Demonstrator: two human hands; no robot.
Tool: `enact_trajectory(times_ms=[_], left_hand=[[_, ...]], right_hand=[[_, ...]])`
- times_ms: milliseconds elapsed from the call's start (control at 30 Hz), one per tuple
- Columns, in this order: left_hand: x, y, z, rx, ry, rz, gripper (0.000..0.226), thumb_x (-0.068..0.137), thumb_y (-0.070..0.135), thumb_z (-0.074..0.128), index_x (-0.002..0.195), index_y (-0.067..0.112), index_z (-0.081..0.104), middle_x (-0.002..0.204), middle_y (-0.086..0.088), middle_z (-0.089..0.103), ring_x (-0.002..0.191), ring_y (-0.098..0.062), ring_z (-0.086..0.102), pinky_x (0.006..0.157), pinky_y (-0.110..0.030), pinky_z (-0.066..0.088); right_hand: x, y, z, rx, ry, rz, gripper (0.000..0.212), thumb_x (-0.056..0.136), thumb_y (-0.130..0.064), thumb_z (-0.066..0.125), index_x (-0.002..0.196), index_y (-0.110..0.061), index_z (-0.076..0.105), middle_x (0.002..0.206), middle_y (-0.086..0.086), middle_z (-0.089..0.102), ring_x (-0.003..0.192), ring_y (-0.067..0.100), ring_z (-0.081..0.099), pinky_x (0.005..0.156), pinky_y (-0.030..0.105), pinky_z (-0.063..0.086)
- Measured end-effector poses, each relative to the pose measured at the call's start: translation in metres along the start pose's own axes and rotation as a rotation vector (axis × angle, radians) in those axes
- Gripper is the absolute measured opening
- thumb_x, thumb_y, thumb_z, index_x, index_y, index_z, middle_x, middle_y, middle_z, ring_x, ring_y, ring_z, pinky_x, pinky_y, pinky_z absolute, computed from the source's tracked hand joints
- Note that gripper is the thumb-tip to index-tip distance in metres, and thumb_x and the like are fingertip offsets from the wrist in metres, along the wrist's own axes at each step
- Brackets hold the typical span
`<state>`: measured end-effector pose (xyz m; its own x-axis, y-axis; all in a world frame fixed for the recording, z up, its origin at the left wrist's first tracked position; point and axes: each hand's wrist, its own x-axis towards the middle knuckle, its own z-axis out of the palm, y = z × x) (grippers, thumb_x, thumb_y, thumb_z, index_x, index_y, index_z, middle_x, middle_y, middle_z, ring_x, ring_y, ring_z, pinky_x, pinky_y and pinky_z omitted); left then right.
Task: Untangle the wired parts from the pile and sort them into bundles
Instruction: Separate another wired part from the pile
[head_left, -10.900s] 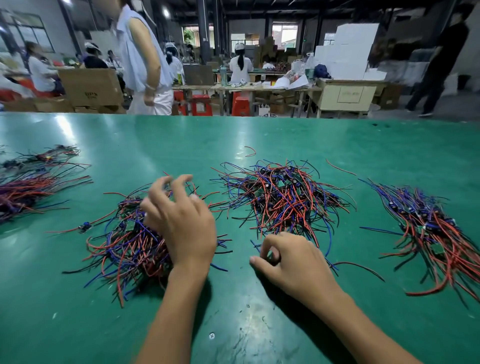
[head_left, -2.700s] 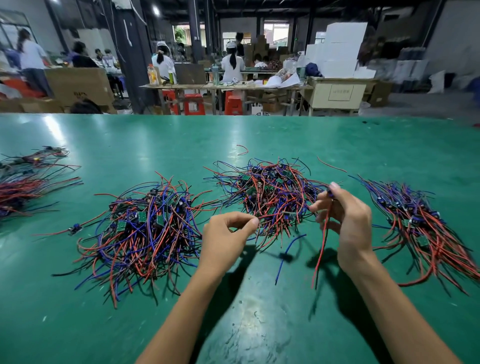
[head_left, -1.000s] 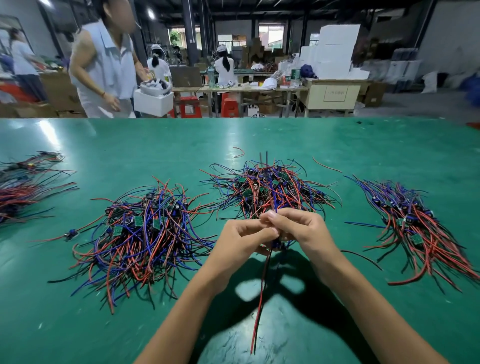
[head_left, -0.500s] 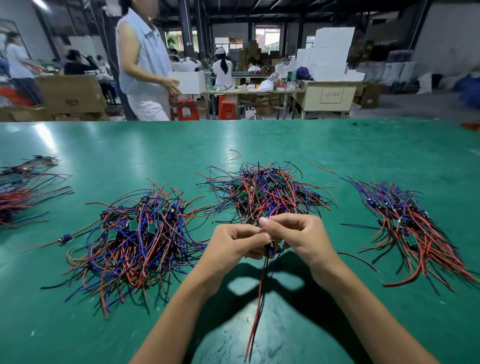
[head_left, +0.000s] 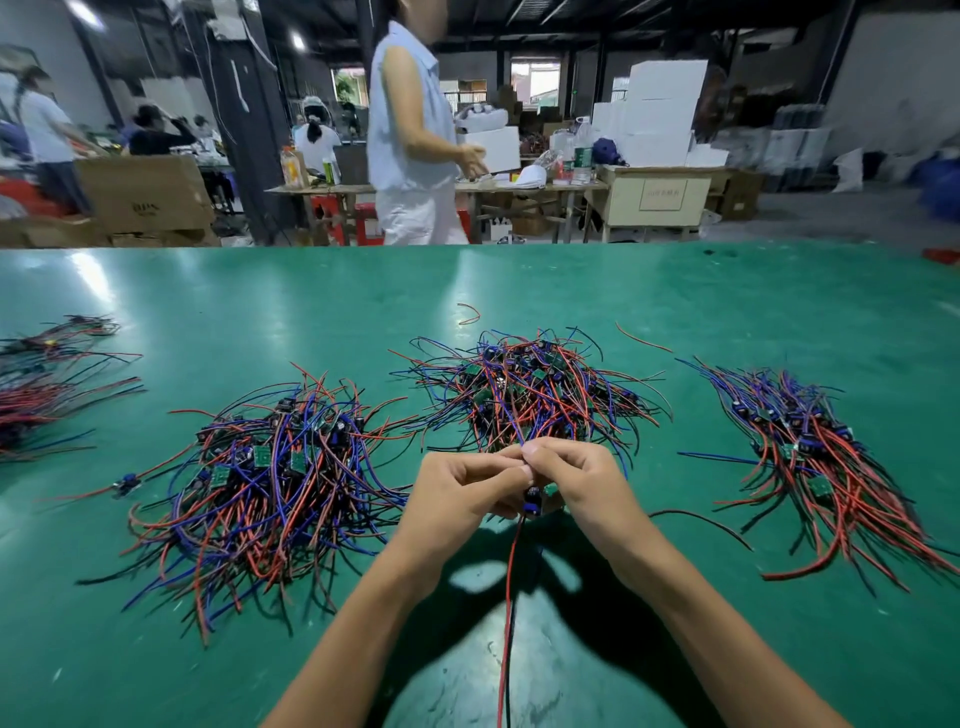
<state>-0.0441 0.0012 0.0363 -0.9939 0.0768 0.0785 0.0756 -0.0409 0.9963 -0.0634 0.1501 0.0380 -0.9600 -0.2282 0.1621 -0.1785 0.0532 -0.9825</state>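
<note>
Pinching one wired part (head_left: 535, 499) between them, left hand (head_left: 457, 493) and right hand (head_left: 576, 483) gripped it above the pile (head_left: 524, 395); separating it probably called for slow, steady pulling.

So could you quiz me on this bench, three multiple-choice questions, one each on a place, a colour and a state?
1. Where are the hands?
A. Over the far left pile
B. Just in front of the middle pile
C. Off the table

2. What colour is the long wire hanging from the hands?
A. Red
B. Yellow
C. White

3. What are the hands doing?
A. Lying flat
B. Both pinching one wired part
C. Pressing a pile

Answers: B, the left hand and right hand meet at that pile's near edge; A, it drops red towards the camera; B, fingers of both curl round it.
</note>
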Motion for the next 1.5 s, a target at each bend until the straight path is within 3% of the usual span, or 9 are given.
enact_trajectory(times_ms=[200, 533, 767, 867, 933, 1033, 1100, 1300, 1500], left_hand=[[-0.001, -0.002, 0.004, 0.050, -0.064, -0.045, 0.018, 0.085, 0.003, 0.073, 0.069, 0.009, 0.078, 0.064, -0.006, 0.069, 0.057, -0.012, 0.062, 0.061, -0.022, 0.051], [-0.003, 0.004, 0.001, 0.125, -0.343, -0.109, 0.029, 0.087, 0.003, 0.073, 0.061, 0.016, 0.073, 0.065, -0.005, 0.069, 0.069, -0.026, 0.069, 0.066, -0.026, 0.056], [-0.007, 0.006, -0.006, 0.128, -0.466, -0.108, 0.019, 0.084, 0.011, 0.074, 0.067, 0.017, 0.068, 0.066, -0.002, 0.069, 0.064, -0.019, 0.068, 0.067, -0.029, 0.051], [-0.006, 0.008, -0.009, 0.053, -0.397, -0.077, 0.012, 0.082, 0.018, 0.072, 0.070, 0.020, 0.072, 0.068, -0.003, 0.070, 0.065, -0.021, 0.064, 0.057, -0.021, 0.043], [-0.002, 0.009, -0.010, -0.080, -0.301, -0.050, 0.007, 0.079, 0.023, 0.072, 0.074, 0.020, 0.077, 0.071, -0.005, 0.071, 0.063, -0.017, 0.060, 0.058, -0.021, 0.043], [0.004, 0.010, -0.009, -0.348, -0.042, -0.033, 0.009, 0.078, 0.025, 0.079, 0.083, 0.018, 0.081, 0.080, -0.006, 0.076, 0.062, -0.009, 0.063, 0.061, -0.016, 0.051], [0.007, 0.008, -0.009, -0.449, 0.105, -0.003, 0.016, 0.085, 0.025, 0.070, 0.089, 0.012, 0.077, 0.091, -0.009, 0.077, 0.059, -0.006, 0.063, 0.058, -0.015, 0.052], [0.009, 0.004, -0.007, -0.415, 0.309, 0.077, 0.021, 0.090, 0.021, 0.069, 0.100, 0.003, 0.069, 0.090, -0.013, 0.074, 0.063, -0.010, 0.062, 0.061, -0.018, 0.053], [0.006, 0.003, 0.002, -0.351, 0.274, 0.081, 0.017, 0.082, 0.024, 0.074, 0.086, 0.008, 0.072, 0.085, -0.009, 0.077, 0.060, -0.012, 0.067, 0.060, -0.016, 0.053]], right_hand=[[0.002, -0.002, 0.004, 0.131, 0.178, 0.107, 0.033, 0.103, -0.009, 0.047, 0.084, -0.018, 0.071, 0.072, -0.006, 0.074, 0.056, 0.004, 0.061, 0.046, 0.018, 0.043], [0.011, -0.001, -0.021, 0.359, 0.450, 0.237, 0.024, 0.100, -0.018, 0.051, 0.087, -0.018, 0.071, 0.078, -0.002, 0.075, 0.046, 0.007, 0.052, 0.043, 0.022, 0.038], [0.006, -0.005, -0.032, 0.912, 0.168, 0.566, 0.020, 0.085, -0.022, 0.056, 0.066, -0.020, 0.059, 0.063, -0.007, 0.055, 0.054, 0.011, 0.043, 0.041, 0.019, 0.036], [0.007, -0.005, -0.031, 0.725, 0.124, 0.416, 0.042, 0.100, -0.039, 0.046, 0.085, -0.020, 0.080, 0.078, -0.002, 0.072, 0.051, 0.009, 0.054, 0.042, 0.019, 0.041], [0.008, -0.006, -0.023, 0.462, 0.159, 0.294, 0.051, 0.105, -0.047, 0.038, 0.100, -0.018, 0.079, 0.089, 0.005, 0.077, 0.050, 0.008, 0.056, 0.041, 0.019, 0.041], [0.001, 0.001, -0.011, -0.214, 0.211, -0.071, 0.016, 0.097, -0.032, 0.065, 0.093, -0.021, 0.076, 0.082, -0.002, 0.076, 0.058, 0.001, 0.060, 0.055, 0.021, 0.045], [-0.007, 0.009, 0.004, -0.424, 0.054, -0.247, 0.009, 0.087, -0.030, 0.079, 0.092, -0.026, 0.073, 0.080, -0.008, 0.074, 0.062, 0.003, 0.060, 0.061, 0.024, 0.048], [-0.012, 0.013, 0.021, -0.088, 0.086, -0.259, 0.018, 0.092, -0.045, 0.071, 0.093, -0.027, 0.072, 0.082, -0.001, 0.075, 0.068, 0.007, 0.065, 0.064, 0.024, 0.051], [-0.005, 0.004, 0.016, 0.183, 0.327, -0.163, 0.028, 0.086, -0.039, 0.071, 0.072, -0.015, 0.072, 0.066, 0.006, 0.071, 0.049, 0.006, 0.052, 0.045, 0.018, 0.041]])
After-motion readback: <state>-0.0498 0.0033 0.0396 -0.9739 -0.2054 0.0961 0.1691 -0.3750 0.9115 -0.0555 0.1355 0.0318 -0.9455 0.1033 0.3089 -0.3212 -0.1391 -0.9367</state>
